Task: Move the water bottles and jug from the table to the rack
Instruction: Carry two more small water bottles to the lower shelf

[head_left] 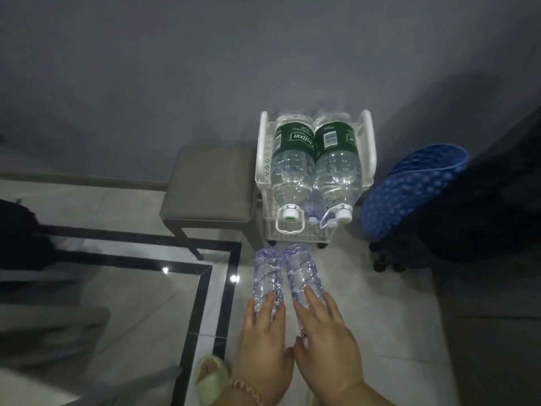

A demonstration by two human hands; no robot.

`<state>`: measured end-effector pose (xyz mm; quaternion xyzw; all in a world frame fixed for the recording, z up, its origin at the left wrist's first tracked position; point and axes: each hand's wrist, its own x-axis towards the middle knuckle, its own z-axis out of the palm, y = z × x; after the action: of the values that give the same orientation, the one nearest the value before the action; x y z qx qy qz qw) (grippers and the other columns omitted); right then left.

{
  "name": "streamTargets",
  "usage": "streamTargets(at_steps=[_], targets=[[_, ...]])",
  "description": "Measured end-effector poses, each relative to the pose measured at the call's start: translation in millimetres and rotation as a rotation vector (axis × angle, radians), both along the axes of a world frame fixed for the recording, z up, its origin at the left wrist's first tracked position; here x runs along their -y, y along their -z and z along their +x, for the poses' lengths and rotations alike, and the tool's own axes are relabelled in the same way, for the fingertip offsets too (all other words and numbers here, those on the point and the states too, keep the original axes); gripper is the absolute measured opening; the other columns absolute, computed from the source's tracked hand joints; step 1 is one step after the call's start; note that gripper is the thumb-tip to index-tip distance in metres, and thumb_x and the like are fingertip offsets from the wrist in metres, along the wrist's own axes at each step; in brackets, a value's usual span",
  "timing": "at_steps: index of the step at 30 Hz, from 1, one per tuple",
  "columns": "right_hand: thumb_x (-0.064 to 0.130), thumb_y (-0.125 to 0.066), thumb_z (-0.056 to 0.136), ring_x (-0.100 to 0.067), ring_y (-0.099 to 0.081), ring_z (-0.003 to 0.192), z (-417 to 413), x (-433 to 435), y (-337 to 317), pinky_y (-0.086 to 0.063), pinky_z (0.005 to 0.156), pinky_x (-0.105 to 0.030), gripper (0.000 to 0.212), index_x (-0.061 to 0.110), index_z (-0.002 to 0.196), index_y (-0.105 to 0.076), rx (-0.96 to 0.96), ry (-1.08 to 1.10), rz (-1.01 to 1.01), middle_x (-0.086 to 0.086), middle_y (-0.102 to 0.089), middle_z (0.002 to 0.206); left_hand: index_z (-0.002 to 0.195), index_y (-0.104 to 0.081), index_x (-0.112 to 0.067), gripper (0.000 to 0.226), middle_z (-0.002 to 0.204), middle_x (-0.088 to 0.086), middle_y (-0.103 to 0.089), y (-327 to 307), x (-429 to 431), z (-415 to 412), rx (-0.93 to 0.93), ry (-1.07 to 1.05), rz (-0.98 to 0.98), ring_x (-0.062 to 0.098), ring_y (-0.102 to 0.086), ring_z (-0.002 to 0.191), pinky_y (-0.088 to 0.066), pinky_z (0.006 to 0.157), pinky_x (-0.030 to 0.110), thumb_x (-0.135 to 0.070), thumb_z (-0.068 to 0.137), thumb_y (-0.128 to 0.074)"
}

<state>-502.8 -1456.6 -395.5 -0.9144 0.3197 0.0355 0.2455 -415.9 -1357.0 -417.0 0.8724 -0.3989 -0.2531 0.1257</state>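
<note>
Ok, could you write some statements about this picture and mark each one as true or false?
1. The left hand holds the left small bottle, and the right hand holds the right small bottle. True.
2. The big bottles with green labels stand upright on the white rack. False: they lie on their sides, with the caps toward the person.
3. The grey stool stands to the right of the rack. False: it stands to its left.
4. A blue perforated basket is to the right of the rack. True.
5. Both small bottles already rest in the rack. False: they are in the hands, short of it.
</note>
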Motion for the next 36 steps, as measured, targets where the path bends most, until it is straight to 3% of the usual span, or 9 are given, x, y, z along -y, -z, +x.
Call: streamTargets(at_steps=[2,4,8,12,15,19,24,30,36], targets=[[0.016,-0.087,0.040,-0.033,-0.055,0.118,13.8,9.3,36.2,-0.058,0.061,-0.029,0.077,0.021,0.115,-0.067,0.041,0.033,-0.013,0.000,-0.057,0.133,0.149,-0.005,-0.027,0.076,0.150,-0.016,0.021,37.7,14.3,15.1,0.023,0.032,-0.035,0.021,0.017,0.141,0.001,0.114,0.031,-0.043,0.089,-0.049],[0.014,-0.089,0.038,-0.034,-0.056,0.116,28.5,15.9,75.4,-0.057,0.062,-0.029,0.078,0.019,0.113,-0.068,0.056,0.086,-0.047,-0.001,-0.058,0.131,0.149,-0.008,-0.024,0.073,0.149,-0.015,0.019,75.2,27.2,35.0,0.015,0.081,-0.068,0.022,0.015,0.141,0.004,0.115,0.031,-0.040,0.090,-0.049],[0.006,-0.087,0.049,-0.036,-0.050,0.123,59.6,34.9,149.6,-0.058,0.072,-0.040,0.070,0.016,0.115,-0.067,0.143,0.192,-0.077,-0.005,-0.054,0.136,0.149,-0.011,-0.023,0.077,0.151,-0.013,0.009,144.9,48.6,74.9,0.041,0.171,-0.187,0.025,0.010,0.142,-0.004,0.117,0.037,-0.031,0.087,-0.056],[0.003,-0.081,0.058,-0.036,-0.044,0.128,94.3,69.8,207.4,-0.055,0.079,-0.043,0.066,0.014,0.120,-0.064,0.210,0.230,-0.145,-0.007,-0.050,0.140,0.143,-0.033,-0.011,0.076,0.154,0.007,-0.020,201.1,85.8,117.3,0.142,0.266,-0.330,0.036,-0.012,0.141,-0.016,0.114,0.046,-0.017,0.077,-0.069],[0.003,-0.082,0.058,-0.041,-0.045,0.125,117.4,98.3,240.5,-0.055,0.079,-0.048,0.066,0.010,0.120,-0.063,0.224,0.214,-0.226,-0.012,-0.051,0.138,0.144,-0.028,-0.012,0.068,0.154,0.008,-0.018,237.3,123.2,139.3,0.202,0.276,-0.360,0.029,-0.008,0.143,-0.016,0.114,0.050,-0.024,0.086,-0.060],[0.009,-0.073,0.069,-0.040,-0.039,0.130,141.6,131.4,274.0,-0.051,0.088,-0.048,0.058,0.014,0.125,-0.059,0.233,0.186,-0.352,-0.010,-0.046,0.143,0.125,-0.053,0.002,0.058,0.129,0.021,-0.054,272.3,167.4,158.4,0.367,0.352,-0.555,0.034,-0.039,0.131,-0.029,0.106,0.058,-0.010,0.072,-0.073],[0.016,-0.060,0.082,-0.037,-0.023,0.138,164.9,153.8,283.0,-0.043,0.093,-0.047,0.046,0.019,0.127,-0.053,0.157,0.160,-0.477,-0.002,-0.031,0.152,0.146,-0.024,-0.019,0.056,0.154,0.004,-0.022,302.1,198.4,172.8,0.448,0.293,-0.436,0.026,-0.003,0.143,-0.006,0.115,0.043,-0.032,0.093,-0.036],[0.013,-0.052,0.082,-0.032,-0.029,0.133,183.9,168.2,268.9,-0.047,0.087,-0.042,0.038,0.021,0.119,-0.056,0.089,0.099,-0.430,0.000,-0.034,0.147,0.147,-0.020,-0.025,0.062,0.155,0.001,-0.017,295.6,216.8,192.7,0.471,0.285,-0.305,0.031,-0.002,0.143,-0.016,0.113,0.047,-0.035,0.090,-0.041],[0.023,-0.058,0.078,-0.029,-0.038,0.125,197.8,172.3,279.9,-0.044,0.088,-0.038,0.043,0.024,0.120,-0.051,0.132,0.121,-0.413,0.003,-0.041,0.137,0.146,-0.025,-0.010,0.078,0.151,0.014,-0.027,288.4,213.9,211.3,0.587,0.471,-0.373,0.033,-0.006,0.141,-0.012,0.113,0.051,-0.038,0.081,-0.057]])
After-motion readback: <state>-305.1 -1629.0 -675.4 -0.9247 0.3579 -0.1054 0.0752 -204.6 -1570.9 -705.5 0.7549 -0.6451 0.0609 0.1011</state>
